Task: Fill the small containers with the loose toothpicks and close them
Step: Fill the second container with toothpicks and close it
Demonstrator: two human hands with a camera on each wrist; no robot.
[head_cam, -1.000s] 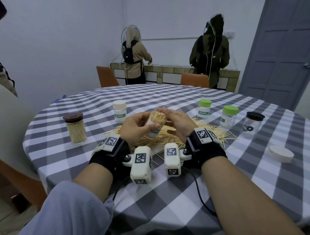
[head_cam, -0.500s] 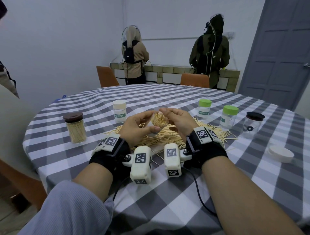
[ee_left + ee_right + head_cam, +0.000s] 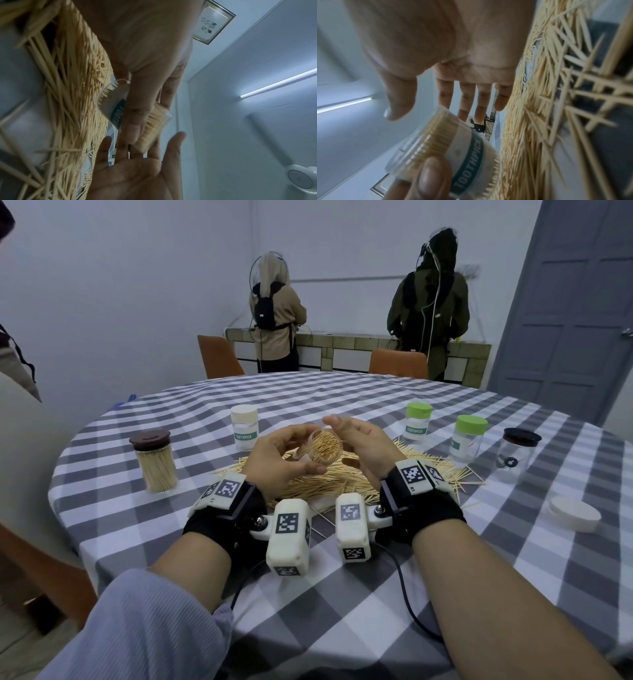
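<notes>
My left hand [image 3: 284, 453] grips a small clear container [image 3: 323, 446] packed with toothpicks, tilted so its open mouth faces me. The same container [image 3: 137, 119] shows in the left wrist view with my thumb across its label, and in the right wrist view the container [image 3: 447, 147] reads "TOOTHPICK". My right hand [image 3: 359, 440] is held beside the mouth with straight fingers, holding nothing. Below both hands lies the pile of loose toothpicks [image 3: 329, 481] on the checked tablecloth [image 3: 342, 594]. A white lid [image 3: 575, 513] lies at the right.
A brown-lidded full jar [image 3: 156, 460] stands at the left, a cream-lidded container [image 3: 245, 426] behind the hands. Two green-lidded containers [image 3: 418, 421] [image 3: 469, 438] and a black-lidded empty jar [image 3: 517, 453] stand at the right. Two people stand at the far counter.
My left hand has tipped the container so its mouth turns toward me. My right hand has drawn slightly away from the rim and its fingers have straightened.
</notes>
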